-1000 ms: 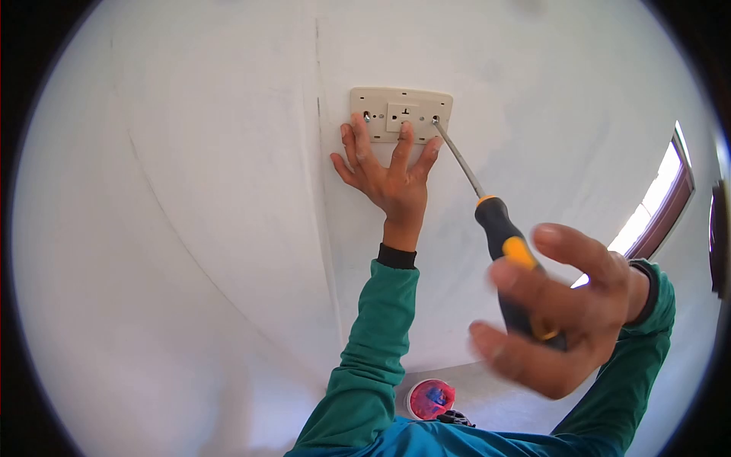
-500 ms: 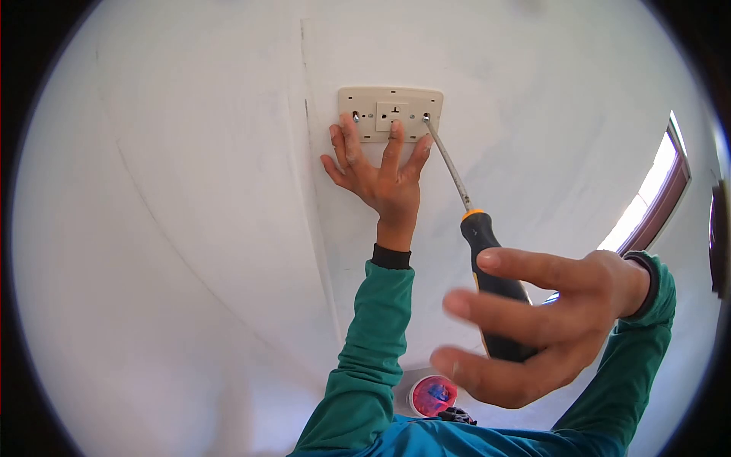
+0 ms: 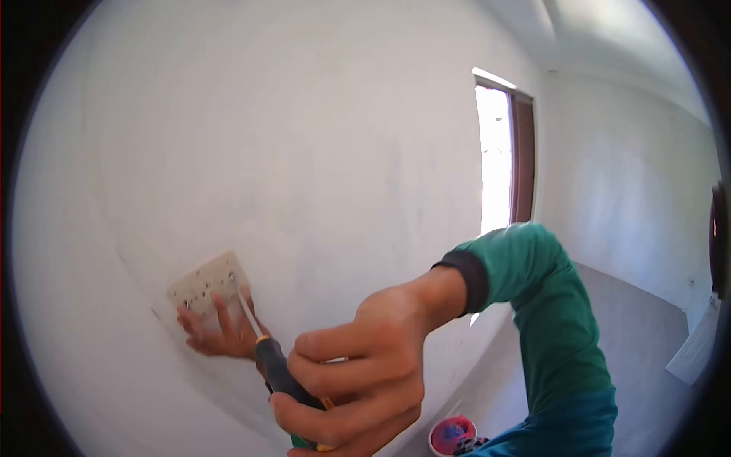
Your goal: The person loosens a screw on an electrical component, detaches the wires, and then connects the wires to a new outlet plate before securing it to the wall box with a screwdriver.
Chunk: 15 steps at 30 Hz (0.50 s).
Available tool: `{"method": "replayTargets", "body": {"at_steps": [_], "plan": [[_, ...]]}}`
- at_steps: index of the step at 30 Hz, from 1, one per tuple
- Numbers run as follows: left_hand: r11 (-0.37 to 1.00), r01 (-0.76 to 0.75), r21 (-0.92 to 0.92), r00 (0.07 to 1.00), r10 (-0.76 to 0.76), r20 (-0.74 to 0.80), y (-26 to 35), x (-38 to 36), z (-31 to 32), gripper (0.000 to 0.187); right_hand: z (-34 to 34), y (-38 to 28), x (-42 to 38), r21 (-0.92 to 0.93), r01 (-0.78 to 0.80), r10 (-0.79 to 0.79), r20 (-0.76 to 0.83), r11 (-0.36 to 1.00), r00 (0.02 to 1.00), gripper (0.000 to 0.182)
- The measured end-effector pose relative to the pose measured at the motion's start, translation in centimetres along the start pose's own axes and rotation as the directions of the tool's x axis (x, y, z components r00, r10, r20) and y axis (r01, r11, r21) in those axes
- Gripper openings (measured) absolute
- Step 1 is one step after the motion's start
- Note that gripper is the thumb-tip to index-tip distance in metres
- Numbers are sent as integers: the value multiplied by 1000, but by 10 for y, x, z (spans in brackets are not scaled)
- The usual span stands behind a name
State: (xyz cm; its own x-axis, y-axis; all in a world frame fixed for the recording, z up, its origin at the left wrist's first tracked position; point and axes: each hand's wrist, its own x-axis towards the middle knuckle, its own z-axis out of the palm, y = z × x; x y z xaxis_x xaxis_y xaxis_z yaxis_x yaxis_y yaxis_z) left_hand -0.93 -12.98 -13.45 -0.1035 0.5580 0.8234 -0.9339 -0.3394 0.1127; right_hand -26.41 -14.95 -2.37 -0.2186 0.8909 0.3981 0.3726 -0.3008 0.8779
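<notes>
A beige socket plate [image 3: 221,268] sits tilted in view on the white wall, low at the left, with a screw at each side. My left hand [image 3: 228,331] presses against the plate's lower edge and face, its fingers spread. In my right hand [image 3: 365,362] is a screwdriver [image 3: 280,365] with a black and orange handle, the fingers curled round it. Its metal shaft runs up to the plate's right side, near the right screw. My right palm side is hidden.
A window with a brown frame [image 3: 522,156] stands in the wall to the right. A white bucket with pink and blue contents [image 3: 449,436] is on the grey floor [image 3: 624,335] below. A white panel [image 3: 691,346] leans at the far right.
The view has swung to the right and up, so the plate and both hands appear lower and further left. My right fingers, spread before, have closed round the screwdriver handle.
</notes>
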Motion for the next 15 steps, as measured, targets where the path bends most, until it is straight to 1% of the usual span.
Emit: {"method": "replayTargets", "body": {"at_steps": [1,2,4,5,7,8,10,11,13,14,15], "plan": [[1000,3,0,1000,-3,-11,1,-1,0,43,-3,4,2,-21,7,-8,-42,1000,999,21],[1000,1,7,1000,-1,-11,2,-2,0,45,-4,7,6,-33,23,-25,-34,999,999,21],[999,-7,41,1000,7,12,3,-4,-1,47,8,23,8,59,79,-68,-169,995,983,23],[998,-11,60,1000,10,17,4,-5,-1,49,7,25,5,56,93,-82,-170,994,982,23],[994,-16,106,1000,13,24,5,-7,-2,51,10,22,2,129,111,-92,-149,985,985,25],[991,-17,132,1000,14,26,5,-8,-3,53,6,21,-1,131,129,-109,-152,983,982,25],[983,-24,184,999,16,44,6,-9,-4,56,-6,15,-7,-9,-9,9,-6,1000,1000,23],[977,-27,211,998,16,55,6,-10,-5,57,-7,15,-6,-5,0,0,-12,1000,1000,23],[965,-29,262,997,9,76,6,-10,-5,60,-8,18,-3,-87,-13,7,-68,996,998,20],[964,-28,266,998,10,69,5,-9,-4,60,-7,21,-1,-85,-6,0,-70,996,998,20],[964,-38,262,997,21,69,4,-10,-3,56,-5,25,3,-48,51,-56,-100,998,993,20]]}}
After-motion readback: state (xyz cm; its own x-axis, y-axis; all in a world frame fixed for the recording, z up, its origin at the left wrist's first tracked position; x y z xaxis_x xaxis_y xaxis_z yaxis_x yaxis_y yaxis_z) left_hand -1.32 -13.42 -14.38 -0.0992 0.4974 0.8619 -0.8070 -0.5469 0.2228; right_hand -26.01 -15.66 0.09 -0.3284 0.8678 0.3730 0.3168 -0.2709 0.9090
